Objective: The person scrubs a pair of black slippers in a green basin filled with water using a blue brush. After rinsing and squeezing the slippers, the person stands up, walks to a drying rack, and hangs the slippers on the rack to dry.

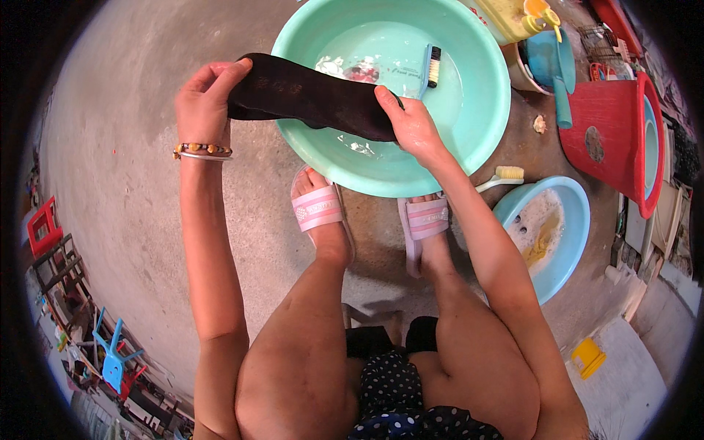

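Note:
A black sock [319, 99] is stretched out sideways between my two hands, partly over a large mint-green plastic basin [478, 132]. My left hand [212, 93] pinches its left end between thumb and fingers, outside the basin's left rim. Above the basin, my right hand [410, 124] grips the other end, thumb on top. Shallow water lies in the basin, and a blue-handled scrub brush [433, 67] rests inside it, bristles to the right. The sock hides part of the basin's left wall.
A light-blue basin [577, 220] with suds and a yellowish cloth [543, 242] stands at the right, beside a white-handled brush [509, 175]. Farther right are a red bucket [599, 137], a blue scoop [561, 104] and a yellowish jug [503, 22]. My slippered feet touch or nearly touch the green basin.

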{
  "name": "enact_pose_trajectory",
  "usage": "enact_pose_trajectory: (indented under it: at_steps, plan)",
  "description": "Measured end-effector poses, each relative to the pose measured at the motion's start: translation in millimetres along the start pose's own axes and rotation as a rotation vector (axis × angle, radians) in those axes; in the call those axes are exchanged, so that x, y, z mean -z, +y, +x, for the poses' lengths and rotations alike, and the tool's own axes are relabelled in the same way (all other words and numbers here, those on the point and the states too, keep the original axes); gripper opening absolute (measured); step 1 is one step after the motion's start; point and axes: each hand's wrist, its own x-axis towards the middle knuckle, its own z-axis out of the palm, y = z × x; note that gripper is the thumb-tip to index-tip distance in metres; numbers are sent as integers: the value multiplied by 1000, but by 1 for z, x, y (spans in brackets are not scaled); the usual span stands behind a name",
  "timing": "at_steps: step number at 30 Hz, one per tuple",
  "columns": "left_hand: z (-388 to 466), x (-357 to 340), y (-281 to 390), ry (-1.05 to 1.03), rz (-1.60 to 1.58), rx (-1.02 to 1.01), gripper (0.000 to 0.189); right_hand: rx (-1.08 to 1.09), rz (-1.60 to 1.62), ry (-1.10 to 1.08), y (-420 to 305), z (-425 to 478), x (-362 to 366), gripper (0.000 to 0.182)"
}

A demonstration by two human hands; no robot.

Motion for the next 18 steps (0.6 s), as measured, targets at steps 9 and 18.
enact_pose_trajectory:
  at_steps: [9, 18]
  plan:
    - [-3, 1, 4, -22, 41, -44, 12, 77, -274, 170, 10, 3, -7, 55]
    - [-12, -12, 27, -75, -99, -55, 10, 129, 118, 31, 2, -1, -4, 55]
